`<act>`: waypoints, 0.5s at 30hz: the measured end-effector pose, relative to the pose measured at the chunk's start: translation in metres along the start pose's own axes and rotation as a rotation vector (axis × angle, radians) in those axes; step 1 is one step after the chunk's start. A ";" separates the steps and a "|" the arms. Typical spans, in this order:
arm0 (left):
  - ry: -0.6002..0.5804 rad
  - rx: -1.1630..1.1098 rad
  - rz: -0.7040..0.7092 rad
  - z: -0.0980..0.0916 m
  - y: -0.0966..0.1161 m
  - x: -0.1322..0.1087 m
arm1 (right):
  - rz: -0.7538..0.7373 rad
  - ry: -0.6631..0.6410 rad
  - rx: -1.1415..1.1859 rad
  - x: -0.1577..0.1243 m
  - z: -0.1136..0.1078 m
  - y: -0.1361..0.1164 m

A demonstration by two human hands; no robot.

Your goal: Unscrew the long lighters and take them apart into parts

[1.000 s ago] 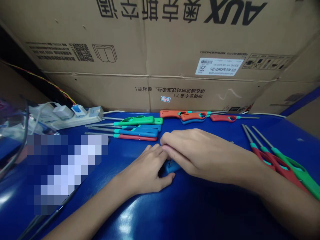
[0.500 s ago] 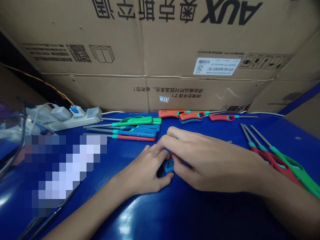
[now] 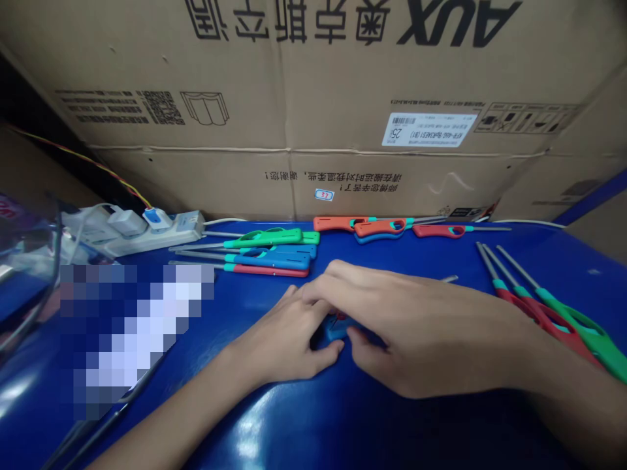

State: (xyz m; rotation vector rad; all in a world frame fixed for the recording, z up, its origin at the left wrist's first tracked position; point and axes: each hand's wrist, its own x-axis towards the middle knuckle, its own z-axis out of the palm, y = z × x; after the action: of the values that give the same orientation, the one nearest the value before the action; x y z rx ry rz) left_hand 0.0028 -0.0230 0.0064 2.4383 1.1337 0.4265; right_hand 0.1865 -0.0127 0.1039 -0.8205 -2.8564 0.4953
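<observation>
My left hand (image 3: 284,326) rests low on the table, its fingers curled around the handle end of a blue gas lighter (image 3: 337,328). Its thumb lies along the near side. A bit of red (image 3: 339,316) shows on top of the blue handle; whether it belongs to a second lighter I cannot tell. My right hand (image 3: 392,320) arches over the same spot, with bent fingers meeting the left fingers and its thumb close to the blue handle. What its fingertips grip is hidden. Beyond the right wrist, a metal lighter tip (image 3: 449,279) sticks out.
Stacked green, blue and red lighters (image 3: 269,258) lie back left. Orange and red lighters (image 3: 382,227) line the cardboard box (image 3: 294,130). Red and green lighters (image 3: 558,313) lie by my right arm. A power strip (image 3: 147,238) and cables (image 3: 122,411) are on the left.
My right hand has shifted slightly right and nearer to me, its thumb drawing away from the red bit. My left hand keeps its place on the blue lighter. The view has shifted slightly.
</observation>
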 end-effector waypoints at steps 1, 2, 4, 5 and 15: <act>-0.002 0.002 0.003 0.000 0.000 0.000 | 0.006 0.002 -0.015 0.000 0.000 -0.001; -0.002 0.010 0.007 0.000 0.000 0.000 | 0.019 0.010 -0.048 0.001 0.000 -0.002; 0.003 0.031 0.006 0.001 -0.001 0.000 | 0.045 0.032 -0.134 0.001 0.001 -0.002; 0.009 0.039 0.001 0.002 -0.001 0.000 | 0.048 0.037 -0.165 0.001 0.001 -0.001; 0.019 -0.041 0.006 -0.001 0.000 0.000 | 0.070 0.022 -0.097 0.002 -0.001 -0.004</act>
State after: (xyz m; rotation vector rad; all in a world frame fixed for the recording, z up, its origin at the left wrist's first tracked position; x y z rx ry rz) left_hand 0.0024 -0.0228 0.0070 2.4074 1.1145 0.4706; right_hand 0.1832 -0.0145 0.1062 -0.9383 -2.8590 0.3548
